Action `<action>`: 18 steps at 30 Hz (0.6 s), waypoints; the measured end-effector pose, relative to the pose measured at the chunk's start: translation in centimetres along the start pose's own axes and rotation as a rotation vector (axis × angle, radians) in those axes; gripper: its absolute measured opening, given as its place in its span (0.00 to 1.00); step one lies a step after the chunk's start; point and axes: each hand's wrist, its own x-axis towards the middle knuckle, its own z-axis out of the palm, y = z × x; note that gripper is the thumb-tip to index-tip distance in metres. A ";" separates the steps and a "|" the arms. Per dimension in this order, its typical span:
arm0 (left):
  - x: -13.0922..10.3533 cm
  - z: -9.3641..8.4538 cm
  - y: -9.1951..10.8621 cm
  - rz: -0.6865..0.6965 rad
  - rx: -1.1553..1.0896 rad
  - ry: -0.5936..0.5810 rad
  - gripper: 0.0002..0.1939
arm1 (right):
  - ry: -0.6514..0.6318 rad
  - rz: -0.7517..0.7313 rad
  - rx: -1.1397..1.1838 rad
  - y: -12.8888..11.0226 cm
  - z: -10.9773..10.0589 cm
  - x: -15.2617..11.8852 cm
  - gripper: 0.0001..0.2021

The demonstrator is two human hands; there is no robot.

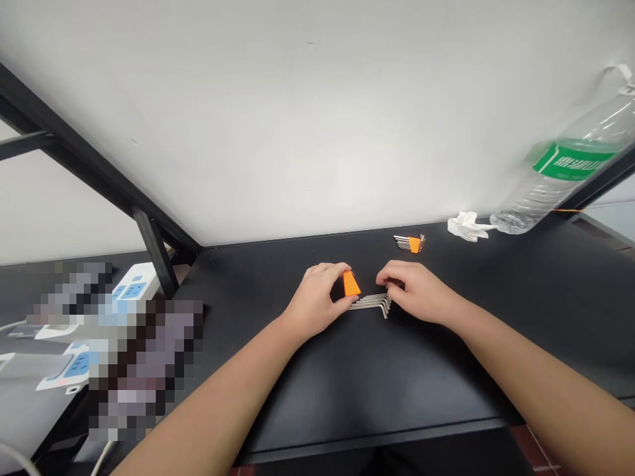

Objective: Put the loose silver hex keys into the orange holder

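Observation:
My left hand (320, 296) pinches an orange hex key holder (351, 284) between thumb and fingers, just above the black table. Several silver L-shaped hex keys (370, 303) lie side by side on the table, their bent ends to the right. The left thumb is close to their straight ends. At their bent ends is my right hand (414, 291), its fingers curled and thumb drawn in. Whether those fingertips grip one of the keys is hidden. A second orange holder (413, 244), filled with hex keys, lies farther back.
Against the wall stands a large clear bottle (540, 178) with a green label, beside a crumpled white tissue (467, 227). Power strips (131, 291) and cables are at the left, past a black metal frame (156, 251). The black table (357, 383) ends at a front edge near me.

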 end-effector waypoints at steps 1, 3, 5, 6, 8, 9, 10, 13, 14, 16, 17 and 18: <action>0.0 0.0 0.1 0.006 -0.002 0.000 0.22 | 0.029 0.011 0.036 0.0 0.3 0.0 0.11; -0.1 0.2 0.5 0.026 -0.004 -0.006 0.22 | 0.070 0.040 0.150 -0.3 1.1 0.2 0.08; -0.1 0.3 1.0 0.057 -0.008 -0.019 0.22 | 0.080 0.056 0.287 -0.7 1.8 0.3 0.06; -0.2 0.4 1.2 0.073 -0.011 -0.025 0.21 | 0.079 0.059 0.349 -0.9 2.1 0.3 0.06; -0.2 0.6 1.6 0.099 -0.018 -0.026 0.21 | 0.088 0.064 0.430 -1.2 2.5 0.4 0.06; -0.2 0.6 1.7 0.107 -0.019 -0.023 0.21 | 0.098 0.064 0.452 -1.2 2.7 0.4 0.06; -0.2 0.7 1.8 0.110 -0.016 -0.021 0.20 | 0.110 0.062 0.466 -1.3 2.9 0.4 0.06; -0.2 0.8 1.9 0.107 0.004 -0.039 0.20 | 0.134 0.040 0.484 -1.3 3.2 0.5 0.06; -0.1 0.7 1.9 0.105 0.013 -0.047 0.20 | 0.139 0.037 0.476 -1.2 3.3 0.5 0.06; -0.1 0.7 1.8 0.107 0.037 -0.055 0.19 | 0.159 0.047 0.420 -1.1 3.2 0.6 0.06; -0.1 0.6 1.7 0.107 0.051 -0.053 0.20 | 0.173 0.055 0.370 -0.9 3.0 0.7 0.07; -0.1 0.6 1.5 0.105 0.064 -0.047 0.20 | 0.190 0.063 0.307 -0.7 2.8 0.8 0.07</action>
